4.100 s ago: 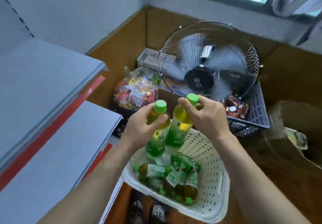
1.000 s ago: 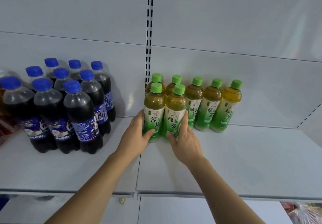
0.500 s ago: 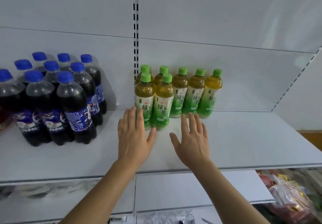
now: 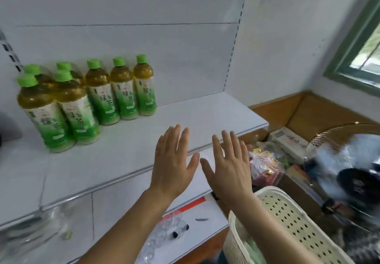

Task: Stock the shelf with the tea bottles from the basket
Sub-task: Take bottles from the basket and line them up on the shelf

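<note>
Head view: left hand (image 4: 171, 166) and right hand (image 4: 227, 169), fingers spread and empty, hover before the shelf (image 4: 185, 124), likely bound for the basket (image 4: 287, 214); tea bottles (image 4: 86, 99) stand grouped, labels facing shoppers.

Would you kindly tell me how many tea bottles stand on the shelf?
7: five in the back row, two in front at the left, on the shelf. Any in the basket are hidden.

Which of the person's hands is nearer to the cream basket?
Right. The right hand is just above the basket rim; the left hand is beside it, farther left over the shelf edge.
</note>
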### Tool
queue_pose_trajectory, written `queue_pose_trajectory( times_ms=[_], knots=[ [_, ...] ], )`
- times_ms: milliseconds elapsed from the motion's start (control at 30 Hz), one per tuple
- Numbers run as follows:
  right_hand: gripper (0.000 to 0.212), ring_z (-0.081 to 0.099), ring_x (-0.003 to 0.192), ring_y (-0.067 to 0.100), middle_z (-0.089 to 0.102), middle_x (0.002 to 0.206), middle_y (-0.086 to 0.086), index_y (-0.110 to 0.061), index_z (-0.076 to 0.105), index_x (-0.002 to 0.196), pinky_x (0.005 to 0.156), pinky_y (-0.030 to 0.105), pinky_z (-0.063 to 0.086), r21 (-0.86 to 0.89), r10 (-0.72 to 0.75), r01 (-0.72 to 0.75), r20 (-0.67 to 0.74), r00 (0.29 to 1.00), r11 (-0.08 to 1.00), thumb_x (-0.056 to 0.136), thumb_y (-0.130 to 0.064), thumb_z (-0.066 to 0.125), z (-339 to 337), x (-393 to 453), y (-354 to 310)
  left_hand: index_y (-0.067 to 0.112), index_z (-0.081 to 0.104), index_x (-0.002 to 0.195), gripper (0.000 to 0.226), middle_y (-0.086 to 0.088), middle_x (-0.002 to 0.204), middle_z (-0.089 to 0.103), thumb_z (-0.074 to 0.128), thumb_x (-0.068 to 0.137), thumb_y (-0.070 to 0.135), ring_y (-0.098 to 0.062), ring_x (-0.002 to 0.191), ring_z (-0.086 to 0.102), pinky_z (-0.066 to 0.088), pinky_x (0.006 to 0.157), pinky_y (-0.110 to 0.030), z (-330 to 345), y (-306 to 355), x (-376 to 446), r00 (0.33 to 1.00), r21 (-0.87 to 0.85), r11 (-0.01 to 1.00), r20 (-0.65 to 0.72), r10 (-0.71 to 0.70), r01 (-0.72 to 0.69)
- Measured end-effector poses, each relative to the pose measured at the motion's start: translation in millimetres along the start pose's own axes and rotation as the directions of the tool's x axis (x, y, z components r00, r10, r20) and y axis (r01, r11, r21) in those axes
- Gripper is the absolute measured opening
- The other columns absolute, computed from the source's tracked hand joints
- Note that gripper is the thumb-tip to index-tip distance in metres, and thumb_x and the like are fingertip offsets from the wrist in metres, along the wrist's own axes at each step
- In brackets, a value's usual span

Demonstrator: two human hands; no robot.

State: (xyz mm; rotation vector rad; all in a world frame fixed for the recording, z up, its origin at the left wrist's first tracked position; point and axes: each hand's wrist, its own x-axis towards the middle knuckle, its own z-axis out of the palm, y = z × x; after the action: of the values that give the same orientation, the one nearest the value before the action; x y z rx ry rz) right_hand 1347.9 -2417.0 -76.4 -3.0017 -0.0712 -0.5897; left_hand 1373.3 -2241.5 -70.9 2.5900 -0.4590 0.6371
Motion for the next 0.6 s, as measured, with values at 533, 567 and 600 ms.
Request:
queue_pose_trajectory(
  times_ms=[533, 567, 600],
  knots=[
    [0.082, 0.021, 0.165, 0.039, 0.030, 0.175, 0.020, -0.014, 0.030, 0.169, 0.133, 0.057, 0.019, -0.223, 0.685, -0.649, 0.269, 0.677, 0.728, 0.105, -0.063, 0.036, 57.0, -208.3, 220.8, 0.016, 0.040, 0.163, 0.073, -0.012, 0.170, 0.038, 0.045, 0.100, 0.054, -0.034, 0.160, 0.028, 0.026, 0.129, -0.059, 228.9, 191.0, -49.5, 0.681, -0.319, 0.876, 0.552, 0.482, -0.361],
    [0.083, 0.018, 0.166, 0.039, 0.027, 0.176, 0.020, -0.014, 0.028, 0.170, 0.133, 0.056, 0.018, -0.236, 0.721, -0.683, 0.300, 0.625, 0.691, 0.105, -0.064, 0.037, 63.1, -220.5, 224.1, 0.017, 0.037, 0.165, 0.076, -0.011, 0.172, 0.035, 0.043, 0.100, 0.055, -0.033, 0.161, 0.025, 0.023, 0.130, -0.058, 242.2, 194.4, -55.3, 0.638, -0.333, 0.871, 0.592, 0.492, -0.362],
    [0.083, 0.015, 0.166, 0.038, 0.024, 0.177, 0.020, -0.015, 0.026, 0.171, 0.134, 0.056, 0.017, -0.241, 0.743, -0.708, 0.325, 0.585, 0.663, 0.105, -0.064, 0.037, 67.1, -229.2, 224.9, 0.018, 0.032, 0.167, 0.078, -0.010, 0.175, 0.030, 0.040, 0.100, 0.056, -0.032, 0.163, 0.021, 0.019, 0.131, -0.056, 252.7, 194.8, -60.4, 0.598, -0.333, 0.870, 0.633, 0.491, -0.363]
  ],
)
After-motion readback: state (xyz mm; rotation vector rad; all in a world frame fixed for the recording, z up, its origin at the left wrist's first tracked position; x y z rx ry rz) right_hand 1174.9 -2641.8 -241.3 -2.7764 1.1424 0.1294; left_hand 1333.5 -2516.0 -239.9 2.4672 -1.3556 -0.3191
